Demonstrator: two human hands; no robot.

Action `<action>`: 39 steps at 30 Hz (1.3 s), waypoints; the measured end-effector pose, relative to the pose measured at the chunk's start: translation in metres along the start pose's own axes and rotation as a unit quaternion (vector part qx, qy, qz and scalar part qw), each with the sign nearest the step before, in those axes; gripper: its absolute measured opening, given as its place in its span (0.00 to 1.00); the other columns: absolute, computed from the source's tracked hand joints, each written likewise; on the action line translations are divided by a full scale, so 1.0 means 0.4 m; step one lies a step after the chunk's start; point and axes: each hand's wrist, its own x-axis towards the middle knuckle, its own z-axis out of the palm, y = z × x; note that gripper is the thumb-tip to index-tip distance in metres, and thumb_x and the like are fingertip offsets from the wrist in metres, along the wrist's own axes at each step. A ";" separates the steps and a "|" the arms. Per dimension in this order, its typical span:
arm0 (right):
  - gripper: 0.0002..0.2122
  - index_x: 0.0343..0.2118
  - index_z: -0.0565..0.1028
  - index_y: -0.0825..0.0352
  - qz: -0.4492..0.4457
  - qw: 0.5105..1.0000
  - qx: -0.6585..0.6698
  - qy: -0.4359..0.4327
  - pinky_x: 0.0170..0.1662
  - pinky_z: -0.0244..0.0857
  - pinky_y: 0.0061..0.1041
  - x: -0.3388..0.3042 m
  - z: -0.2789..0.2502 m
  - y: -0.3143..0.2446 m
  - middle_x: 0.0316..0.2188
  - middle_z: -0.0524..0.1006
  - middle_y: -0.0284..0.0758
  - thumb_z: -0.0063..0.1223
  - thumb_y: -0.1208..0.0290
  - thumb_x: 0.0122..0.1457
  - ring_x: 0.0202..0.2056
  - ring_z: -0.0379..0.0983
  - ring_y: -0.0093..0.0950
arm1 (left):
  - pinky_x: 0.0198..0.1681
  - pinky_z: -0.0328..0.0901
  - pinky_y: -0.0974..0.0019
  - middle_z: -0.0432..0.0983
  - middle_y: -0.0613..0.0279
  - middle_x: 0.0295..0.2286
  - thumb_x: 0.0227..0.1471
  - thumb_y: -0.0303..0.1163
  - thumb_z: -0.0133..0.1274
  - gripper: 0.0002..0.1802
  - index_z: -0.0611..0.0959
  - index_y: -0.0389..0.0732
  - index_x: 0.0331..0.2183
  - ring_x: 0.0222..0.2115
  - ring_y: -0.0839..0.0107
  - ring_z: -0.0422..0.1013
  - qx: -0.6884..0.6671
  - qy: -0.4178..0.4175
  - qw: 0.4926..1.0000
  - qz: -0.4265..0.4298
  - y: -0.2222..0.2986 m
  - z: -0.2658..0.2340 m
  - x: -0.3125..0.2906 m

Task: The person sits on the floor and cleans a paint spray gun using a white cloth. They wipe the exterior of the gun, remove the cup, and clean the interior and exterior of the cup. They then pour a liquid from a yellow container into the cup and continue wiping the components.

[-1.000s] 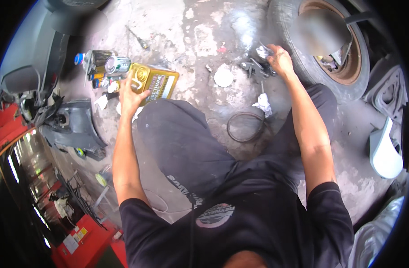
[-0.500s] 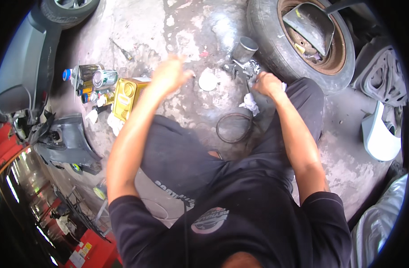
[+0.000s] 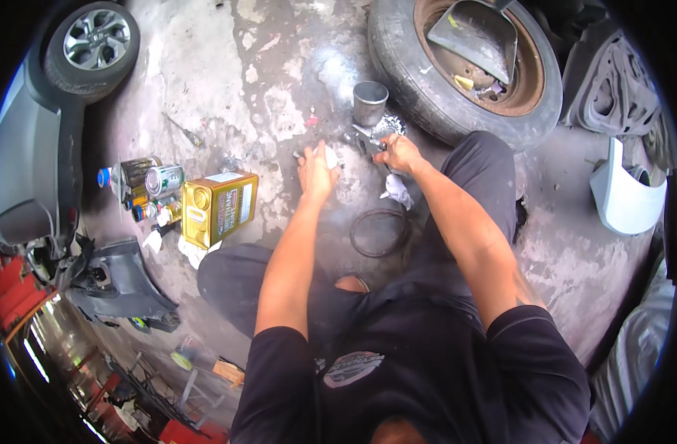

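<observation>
My left hand (image 3: pixel 316 177) is at a small white round piece (image 3: pixel 331 157), maybe a lid or cup, with its fingers curled around the near side. Much of that piece is hidden under the fingers. To its right, my right hand (image 3: pixel 402 154) closes on a dark metal tool (image 3: pixel 368 140) that looks like a spray gun; the grip is partly covered. Just beyond stands a grey metal cup (image 3: pixel 370 103), with white splashes on the floor beside it. A crumpled white rag (image 3: pixel 398 191) lies below my right hand.
A tyre on a rusty rim (image 3: pixel 457 111) holds a dustpan (image 3: pixel 475 37). A gold rectangular can (image 3: pixel 219 207) and several smaller cans (image 3: pixel 164 180) stand left. A coiled dark hose (image 3: pixel 381 233) lies between my legs. A screwdriver (image 3: pixel 184 132) and a grey car part (image 3: pixel 120 277) are farther left.
My left hand has come from over the floor near the gold can to the white round piece. My right hand has moved in onto the dark tool. The view has shifted.
</observation>
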 end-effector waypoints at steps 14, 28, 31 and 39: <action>0.16 0.41 0.81 0.66 -0.200 0.974 -0.084 0.063 0.46 0.74 0.45 -0.166 -0.022 -0.211 0.41 0.79 0.44 0.69 0.64 0.52 0.43 0.79 0.48 | 0.60 0.62 0.52 0.73 0.43 0.53 0.50 0.39 0.68 0.32 0.81 0.36 0.55 0.55 0.48 0.69 -0.077 0.200 0.954 0.211 0.155 -0.384 0.037; 0.15 0.39 0.80 0.68 -0.235 0.961 -0.076 0.127 0.41 0.75 0.45 -0.264 -0.025 -0.277 0.39 0.77 0.45 0.69 0.67 0.50 0.41 0.79 0.47 | 0.61 0.65 0.56 0.66 0.38 0.60 0.52 0.33 0.67 0.30 0.81 0.31 0.54 0.60 0.49 0.68 -0.216 0.166 0.944 0.186 0.116 -0.428 -0.074; 0.14 0.38 0.79 0.69 -0.248 0.956 -0.070 0.142 0.40 0.74 0.46 -0.279 -0.014 -0.278 0.38 0.76 0.46 0.69 0.69 0.50 0.40 0.78 0.48 | 0.62 0.65 0.56 0.66 0.37 0.60 0.51 0.34 0.69 0.31 0.81 0.31 0.54 0.60 0.49 0.67 -0.290 0.161 0.925 0.186 0.122 -0.422 -0.086; 0.12 0.36 0.78 0.71 -0.291 0.942 -0.047 0.159 0.38 0.74 0.46 -0.297 -0.052 -0.338 0.37 0.75 0.46 0.68 0.75 0.48 0.37 0.78 0.47 | 0.59 0.69 0.60 0.72 0.49 0.56 0.40 0.30 0.78 0.54 0.66 0.37 0.65 0.54 0.61 0.72 -0.583 0.227 0.769 0.132 0.144 -0.364 -0.115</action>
